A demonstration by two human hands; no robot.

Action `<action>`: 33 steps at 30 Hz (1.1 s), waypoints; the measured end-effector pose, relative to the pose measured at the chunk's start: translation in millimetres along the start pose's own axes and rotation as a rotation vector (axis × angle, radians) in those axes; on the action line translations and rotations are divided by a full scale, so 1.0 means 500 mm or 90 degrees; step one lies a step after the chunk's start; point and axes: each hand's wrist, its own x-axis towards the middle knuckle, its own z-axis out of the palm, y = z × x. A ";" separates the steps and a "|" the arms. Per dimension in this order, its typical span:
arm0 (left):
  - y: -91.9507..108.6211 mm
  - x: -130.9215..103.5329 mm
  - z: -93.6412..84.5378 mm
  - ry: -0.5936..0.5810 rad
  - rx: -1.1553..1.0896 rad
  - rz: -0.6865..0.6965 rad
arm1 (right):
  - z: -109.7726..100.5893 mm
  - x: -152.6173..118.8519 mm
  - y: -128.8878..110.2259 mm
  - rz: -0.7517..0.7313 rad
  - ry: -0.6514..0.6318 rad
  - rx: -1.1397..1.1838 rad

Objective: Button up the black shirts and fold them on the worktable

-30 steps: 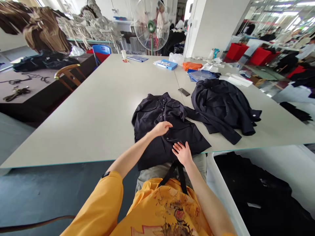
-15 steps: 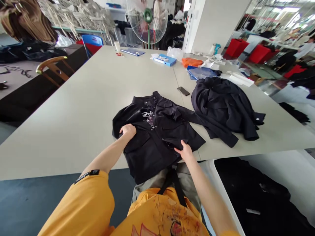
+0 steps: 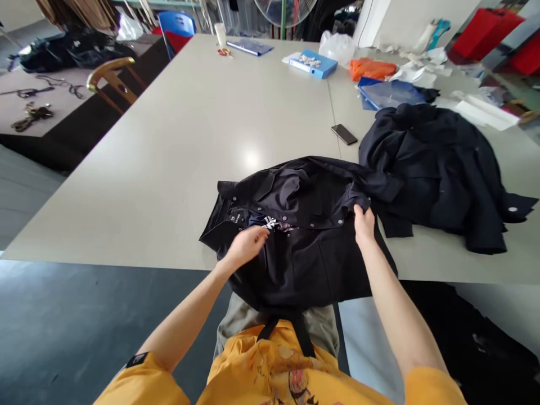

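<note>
The black button-front cloth jacket (image 3: pixel 304 264) now lies turned sideways; our right hand (image 3: pixel 364 225) pinches its edge, likely to steady it; our left hand (image 3: pixel 247 246) curls loosely, we can't tell on what.

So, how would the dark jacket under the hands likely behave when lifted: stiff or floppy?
The dark jacket would probably be floppy: its cloth creases softly beside the right hand. Its front gapes open, so it may swing apart. Its near side overhangs the table, so it might slide off if pulled.
</note>
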 end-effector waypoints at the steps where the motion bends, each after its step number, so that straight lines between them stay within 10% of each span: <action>1: -0.018 -0.001 -0.026 0.145 0.016 -0.028 | -0.007 -0.036 0.016 -0.015 -0.021 -0.069; 4: -0.106 -0.044 -0.087 0.462 0.012 -0.209 | -0.013 -0.134 0.061 -0.163 -0.130 -0.288; 10: -0.213 -0.229 -0.017 0.579 -0.358 -0.422 | 0.013 -0.171 0.076 -0.302 -0.128 -0.584; 15: -0.140 -0.299 0.096 0.269 -0.522 -0.463 | 0.033 -0.139 0.070 -0.313 -0.087 -0.615; 22: -0.007 -0.274 0.136 0.013 -0.357 -0.238 | 0.055 -0.128 0.079 -0.289 -0.041 -0.604; 28: 0.041 -0.228 0.188 0.147 -0.331 -0.317 | 0.059 -0.131 0.070 -0.252 -0.027 -0.568; 33: 0.051 -0.216 0.062 0.249 -0.542 -0.366 | 0.061 -0.137 0.063 -0.248 -0.040 -0.560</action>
